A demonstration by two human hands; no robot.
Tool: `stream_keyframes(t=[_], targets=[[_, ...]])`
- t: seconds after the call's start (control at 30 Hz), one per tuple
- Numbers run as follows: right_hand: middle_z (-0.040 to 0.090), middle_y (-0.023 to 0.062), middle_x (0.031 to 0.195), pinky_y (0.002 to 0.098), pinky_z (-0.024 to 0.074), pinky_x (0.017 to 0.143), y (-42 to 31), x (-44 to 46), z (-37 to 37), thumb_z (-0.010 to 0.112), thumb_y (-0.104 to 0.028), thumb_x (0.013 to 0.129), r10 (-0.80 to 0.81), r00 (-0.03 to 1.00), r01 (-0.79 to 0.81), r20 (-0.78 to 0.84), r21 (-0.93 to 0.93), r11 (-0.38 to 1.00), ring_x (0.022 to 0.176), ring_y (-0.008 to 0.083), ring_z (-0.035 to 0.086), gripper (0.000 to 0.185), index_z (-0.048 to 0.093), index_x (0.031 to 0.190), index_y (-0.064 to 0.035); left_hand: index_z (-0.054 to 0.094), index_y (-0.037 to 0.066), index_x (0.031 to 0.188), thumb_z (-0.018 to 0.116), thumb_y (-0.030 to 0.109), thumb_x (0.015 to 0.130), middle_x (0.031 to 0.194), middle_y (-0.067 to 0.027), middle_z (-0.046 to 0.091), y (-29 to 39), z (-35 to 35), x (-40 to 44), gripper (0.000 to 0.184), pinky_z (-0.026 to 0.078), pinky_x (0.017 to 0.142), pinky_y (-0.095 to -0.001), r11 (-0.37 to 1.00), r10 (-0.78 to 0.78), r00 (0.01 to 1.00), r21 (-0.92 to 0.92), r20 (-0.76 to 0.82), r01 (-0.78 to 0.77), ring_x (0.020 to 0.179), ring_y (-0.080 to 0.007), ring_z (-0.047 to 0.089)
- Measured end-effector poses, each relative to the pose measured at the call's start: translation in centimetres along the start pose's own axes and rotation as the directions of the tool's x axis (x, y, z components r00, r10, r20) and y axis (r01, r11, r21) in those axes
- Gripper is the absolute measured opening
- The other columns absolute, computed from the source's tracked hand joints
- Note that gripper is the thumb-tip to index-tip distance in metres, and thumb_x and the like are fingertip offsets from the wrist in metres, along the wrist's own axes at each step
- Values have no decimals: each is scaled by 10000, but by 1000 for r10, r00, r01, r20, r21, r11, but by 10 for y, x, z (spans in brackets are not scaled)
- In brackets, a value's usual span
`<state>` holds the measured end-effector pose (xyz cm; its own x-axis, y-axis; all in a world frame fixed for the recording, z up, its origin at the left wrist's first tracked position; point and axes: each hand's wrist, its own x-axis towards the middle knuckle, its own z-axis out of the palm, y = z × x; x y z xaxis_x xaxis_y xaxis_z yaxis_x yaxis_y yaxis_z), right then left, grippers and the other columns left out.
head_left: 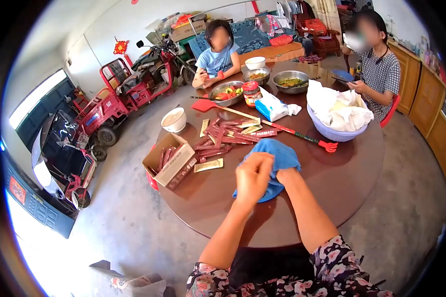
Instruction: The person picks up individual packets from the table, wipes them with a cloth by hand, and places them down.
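A blue cloth lies bunched on the near part of the round brown table. My left hand is closed in a fist at the cloth's left side, gripping its folds. My right hand is under the cloth, so only the wrist shows and its fingers are hidden. Left of the cloth is a pile of dark red stick packets, with a few yellowish ones such as the packet nearest me. Beside the pile stands an open cardboard box holding more red packets.
A red back scratcher crosses the table. Beyond it are a red-lidded jar, a tissue pack, metal food bowls, a white bowl and a lilac basket. Two people sit at the far side; a red tricycle stands left.
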<state>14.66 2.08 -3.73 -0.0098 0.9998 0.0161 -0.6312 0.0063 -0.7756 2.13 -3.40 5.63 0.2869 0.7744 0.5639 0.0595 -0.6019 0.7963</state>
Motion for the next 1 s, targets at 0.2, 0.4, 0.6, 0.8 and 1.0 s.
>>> stream_keyframes(t=[0.2, 0.4, 0.6, 0.8, 1.0], targets=[[620, 51, 850, 308, 516, 659, -17, -3, 7, 589, -172, 831, -93, 969, 169, -230, 336, 927, 724, 168, 597, 146, 617, 903, -48, 617, 40, 966, 504, 85, 821, 957, -167, 618, -106, -39, 62, 190, 476, 750, -400, 661, 74, 997, 748, 22, -65, 877, -337, 589], [643, 69, 877, 376, 523, 731, -46, -20, 36, 562, -204, 860, 86, 967, 24, -241, 418, 908, 790, 210, 609, 164, 613, 915, -58, 456, 96, 1241, 475, 127, 818, 1317, -70, 443, -160, -25, 90, 425, 304, 1015, -420, 303, -90, 960, 925, 267, -229, 1273, -271, 346], [647, 71, 926, 361, 518, 752, -23, -12, 15, 563, -206, 862, -8, 962, 135, -272, 451, 882, 823, 209, 613, 177, 616, 938, -55, 666, 122, 931, 547, 175, 804, 938, -64, 589, -157, -21, 73, 182, 392, 853, -393, 355, 105, 974, 907, 199, -224, 928, -263, 536], [628, 79, 989, 379, 508, 781, -21, -9, 4, 567, -213, 858, -17, 962, 138, -273, 428, 893, 889, 219, 597, 214, 588, 1003, -56, 618, 67, 843, 514, 180, 856, 762, -76, 603, -116, -24, 61, 154, 450, 643, -341, 712, 88, 980, 699, -178, 63, 659, -213, 558], [615, 57, 890, 351, 503, 722, -14, -9, 14, 578, -192, 841, -111, 965, 165, -239, 222, 961, 807, 193, 588, 151, 585, 921, -64, 520, 33, 902, 406, 125, 910, 755, -52, 604, -66, -12, 4, 147, 387, 460, -222, 859, -453, 883, -326, -124, 395, 507, -81, 471]])
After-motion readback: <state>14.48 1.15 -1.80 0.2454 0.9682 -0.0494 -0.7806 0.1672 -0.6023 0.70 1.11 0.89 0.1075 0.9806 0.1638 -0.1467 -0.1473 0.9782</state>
